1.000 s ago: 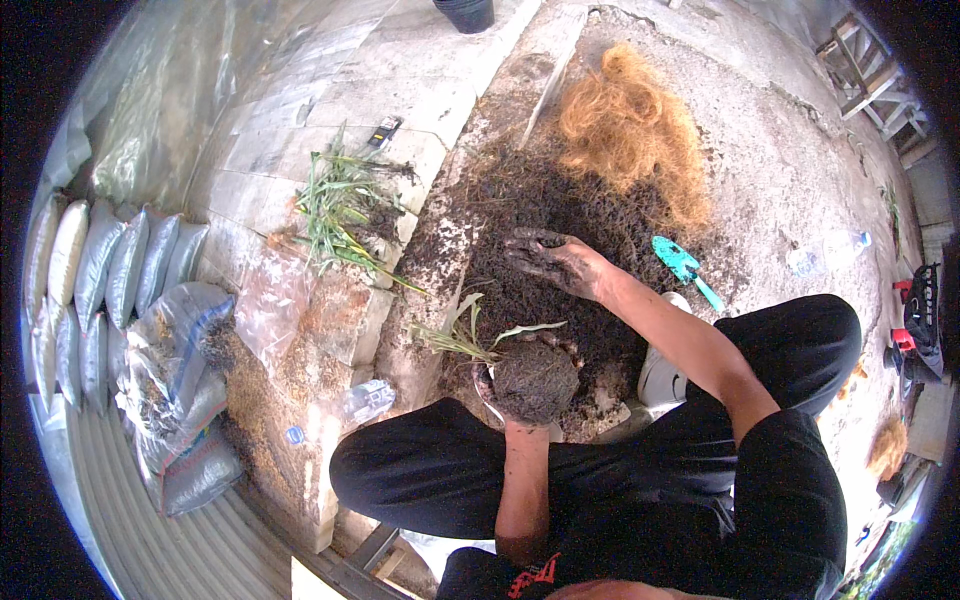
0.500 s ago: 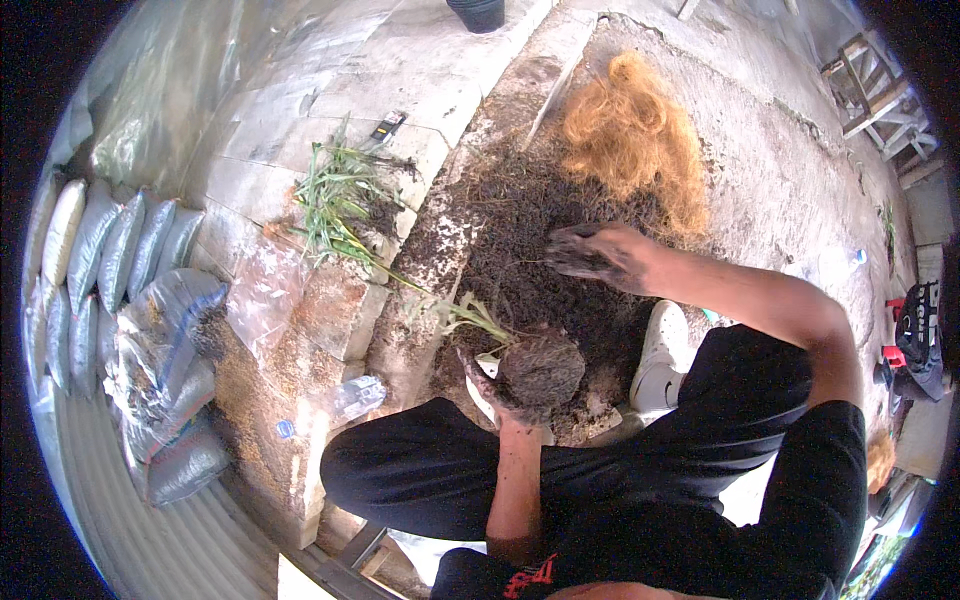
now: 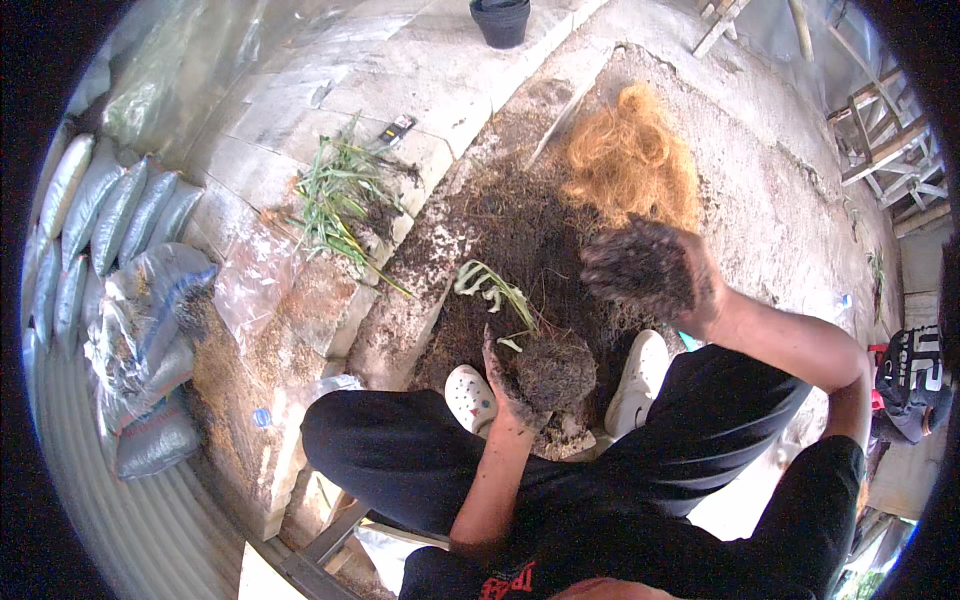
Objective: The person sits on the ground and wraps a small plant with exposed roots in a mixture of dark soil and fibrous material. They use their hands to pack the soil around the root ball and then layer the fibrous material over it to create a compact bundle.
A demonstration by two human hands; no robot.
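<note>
My left hand [image 3: 515,395] is wrapped under a round root ball [image 3: 558,375] with a small leafy plant [image 3: 495,290] attached, low over the soil between my white clogs [image 3: 638,380]. My soil-covered right hand [image 3: 700,280] is raised to the right, gripping a dark clump of soil [image 3: 635,265]. Beneath both lies a spread of dark soil [image 3: 515,230], with orange coir fibre [image 3: 630,150] behind it. The teal trowel [image 3: 688,341] is mostly hidden by my right arm and leg.
Loose plants [image 3: 340,190] lie on the left slab near plastic bottles [image 3: 330,390]. Filled sacks [image 3: 125,210] line the left side beside corrugated sheeting [image 3: 120,520]. A black pot [image 3: 500,20] stands at the back, wooden frames [image 3: 880,150] at the right, a dark bag [image 3: 910,380] below them.
My right hand has moved right and now grips a clump of soil instead of hovering with spread fingers. The root ball in my left hand has shifted slightly right, its leaves tilting upward.
</note>
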